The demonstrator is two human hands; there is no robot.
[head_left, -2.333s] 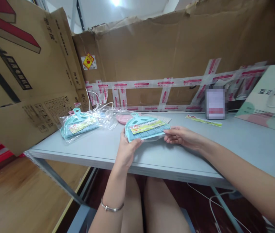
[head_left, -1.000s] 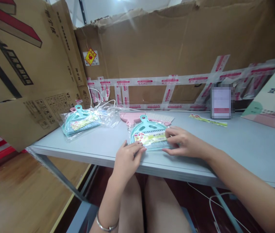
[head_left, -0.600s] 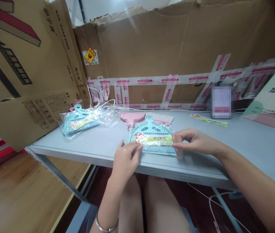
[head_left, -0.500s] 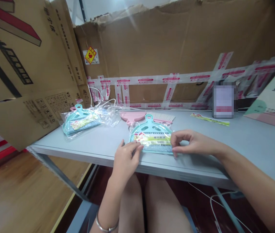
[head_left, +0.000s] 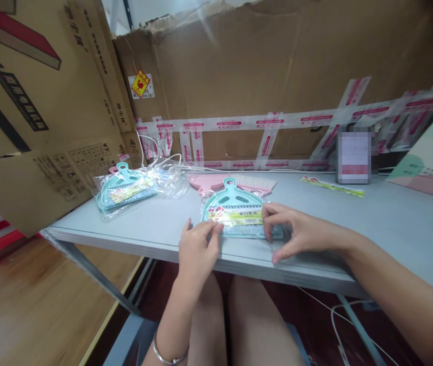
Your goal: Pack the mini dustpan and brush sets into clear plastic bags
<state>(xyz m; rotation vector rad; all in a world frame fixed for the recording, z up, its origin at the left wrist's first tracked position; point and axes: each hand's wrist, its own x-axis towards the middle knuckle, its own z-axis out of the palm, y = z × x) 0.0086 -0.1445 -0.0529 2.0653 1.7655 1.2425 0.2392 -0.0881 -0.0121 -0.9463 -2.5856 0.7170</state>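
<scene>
A teal dustpan-and-brush set (head_left: 235, 206) in a clear plastic bag lies flat near the front edge of the grey table (head_left: 372, 229). A yellow-green label card crosses its middle. My left hand (head_left: 197, 249) pinches the bag's lower left corner. My right hand (head_left: 296, 231) presses down on the bag's right side with the fingers bent over it. Both wrists rest at the table's front edge.
Another bagged teal set (head_left: 124, 188) lies at the left with loose clear bags (head_left: 166, 175) beside it. A pink dustpan with a brush (head_left: 231, 182) sits behind. A label strip (head_left: 333, 186) lies far right. Taped cardboard walls (head_left: 277, 76) enclose the back and left.
The bagged teal set came down from my raised hands onto the table. My right hand slid from its right edge onto the bag; my left stays at the lower left corner.
</scene>
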